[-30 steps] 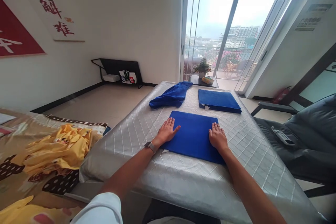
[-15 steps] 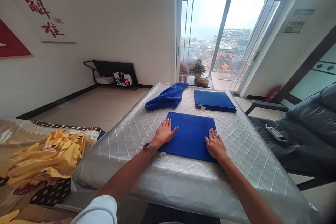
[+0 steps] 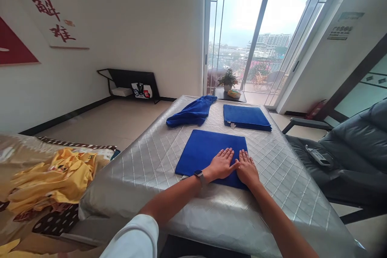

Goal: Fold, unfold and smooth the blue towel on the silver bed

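A folded blue cloth (image 3: pixel 199 153) lies flat on the silver quilted table cover (image 3: pixel 145 161) in front of me. My left hand (image 3: pixel 222 164) rests palm down on its right half, fingers stretched out. Beside it, my right hand (image 3: pixel 248 167) lies flat on the cloth's right edge, its fingers extended. The left thumb meets the right hand. Farther back on the right is a stack of folded blue cloths (image 3: pixel 246 117) with a white tag at its front edge. A crumpled blue cloth (image 3: pixel 193 111) lies at the back left.
At the left, yellow clothing (image 3: pixel 60 175) is heaped on a patterned bedspread. A dark armchair (image 3: pixel 347 161) with a power strip (image 3: pixel 318 156) on its seat stands at the right. Beyond the table, a potted plant (image 3: pixel 228 78) sits before the glass door.
My left hand has slid right across the folded cloth, from its left edge to beside my right hand. The right hand has stayed at the right edge.
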`<state>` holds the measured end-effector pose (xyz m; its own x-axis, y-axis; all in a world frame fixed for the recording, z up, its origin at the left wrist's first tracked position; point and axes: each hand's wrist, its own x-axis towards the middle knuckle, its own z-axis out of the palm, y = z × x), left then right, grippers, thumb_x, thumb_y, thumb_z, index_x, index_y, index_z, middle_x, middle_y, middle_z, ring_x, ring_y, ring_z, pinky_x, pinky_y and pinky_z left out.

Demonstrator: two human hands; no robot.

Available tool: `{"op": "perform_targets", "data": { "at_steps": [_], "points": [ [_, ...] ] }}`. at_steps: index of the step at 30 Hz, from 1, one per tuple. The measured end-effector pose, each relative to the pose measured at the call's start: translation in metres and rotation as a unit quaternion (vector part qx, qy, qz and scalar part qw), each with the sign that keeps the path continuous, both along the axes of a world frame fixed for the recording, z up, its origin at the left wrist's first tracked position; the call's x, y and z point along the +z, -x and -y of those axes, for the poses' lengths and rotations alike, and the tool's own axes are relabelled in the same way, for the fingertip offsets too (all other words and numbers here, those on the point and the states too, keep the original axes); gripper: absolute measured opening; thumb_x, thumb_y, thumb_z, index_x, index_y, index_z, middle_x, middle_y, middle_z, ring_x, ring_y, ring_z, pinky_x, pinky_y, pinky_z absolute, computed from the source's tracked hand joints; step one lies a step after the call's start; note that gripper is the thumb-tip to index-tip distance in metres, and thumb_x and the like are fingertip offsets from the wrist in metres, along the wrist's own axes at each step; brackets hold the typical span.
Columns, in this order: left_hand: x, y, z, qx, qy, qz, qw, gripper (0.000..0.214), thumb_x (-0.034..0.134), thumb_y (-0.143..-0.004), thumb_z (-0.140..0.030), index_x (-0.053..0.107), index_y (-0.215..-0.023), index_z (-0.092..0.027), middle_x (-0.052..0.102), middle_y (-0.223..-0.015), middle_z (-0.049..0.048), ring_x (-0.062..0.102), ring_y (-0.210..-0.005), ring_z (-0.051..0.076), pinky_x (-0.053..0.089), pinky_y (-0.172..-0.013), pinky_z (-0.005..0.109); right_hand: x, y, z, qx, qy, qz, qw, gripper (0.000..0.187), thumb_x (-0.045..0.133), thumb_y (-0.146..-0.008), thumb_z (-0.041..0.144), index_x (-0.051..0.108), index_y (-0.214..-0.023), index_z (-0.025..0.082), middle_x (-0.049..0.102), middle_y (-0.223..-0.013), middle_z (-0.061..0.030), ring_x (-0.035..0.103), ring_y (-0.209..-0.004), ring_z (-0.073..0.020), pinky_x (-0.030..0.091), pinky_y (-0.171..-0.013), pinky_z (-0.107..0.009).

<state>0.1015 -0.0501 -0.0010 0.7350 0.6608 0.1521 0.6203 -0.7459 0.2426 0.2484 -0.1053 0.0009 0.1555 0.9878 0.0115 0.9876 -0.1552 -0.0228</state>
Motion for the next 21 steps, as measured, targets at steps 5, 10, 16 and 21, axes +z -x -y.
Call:
{"op": "perform_targets", "data": {
  "at_steps": [5, 10, 16, 21],
  "points": [
    [0.001, 0.08, -0.02, 0.087, 0.018, -0.031, 0.996, 0.083, 0.009, -0.102, -0.066, 0.03, -0.159, -0.009, 0.025, -0.166, 0.0138, 0.018, -0.155, 0.024, 0.014, -0.127, 0.042, 0.001, 0.002, -0.003, -0.015, -0.004, -0.018, 1.0, 0.065, 0.018, -0.104, 0.036, 0.024, -0.16, 0.003, 0.021, -0.168, -0.0121, 0.018, -0.155, -0.023, 0.013, -0.125, -0.039],
    [-0.004, 0.152, -0.021, 0.166, 0.018, -0.048, 0.985, 0.085, 0.01, -0.102, -0.066, 0.025, -0.159, -0.006, 0.021, -0.167, 0.0163, 0.017, -0.155, 0.026, 0.014, -0.127, 0.045, 0.0, 0.001, -0.003, -0.011, 0.002, -0.017, 1.0, 0.065, 0.018, -0.104, 0.036, 0.023, -0.16, 0.003, 0.019, -0.168, -0.0123, 0.017, -0.155, -0.0228, 0.011, -0.126, -0.039],
    [-0.006, 0.166, -0.015, 0.173, 0.01, -0.045, 0.984, 0.086, 0.012, -0.102, -0.068, 0.026, -0.159, -0.006, 0.02, -0.167, 0.017, 0.016, -0.155, 0.027, 0.017, -0.127, 0.045, 0.002, 0.002, -0.002, -0.017, -0.006, -0.005, 1.0, 0.065, 0.018, -0.103, 0.035, 0.025, -0.16, 0.003, 0.02, -0.168, -0.0129, 0.017, -0.155, -0.0238, 0.012, -0.125, -0.04],
    [-0.006, 0.161, -0.013, 0.178, 0.0, -0.041, 0.983, 0.082, 0.016, -0.103, -0.066, 0.025, -0.16, -0.008, 0.022, -0.167, 0.0164, 0.019, -0.155, 0.028, 0.019, -0.126, 0.045, 0.006, 0.003, 0.014, -0.009, -0.023, 0.011, 1.0, 0.066, 0.019, -0.103, 0.036, 0.027, -0.159, 0.003, 0.021, -0.167, -0.0133, 0.015, -0.156, -0.0239, 0.011, -0.126, -0.042]
  ]
}}
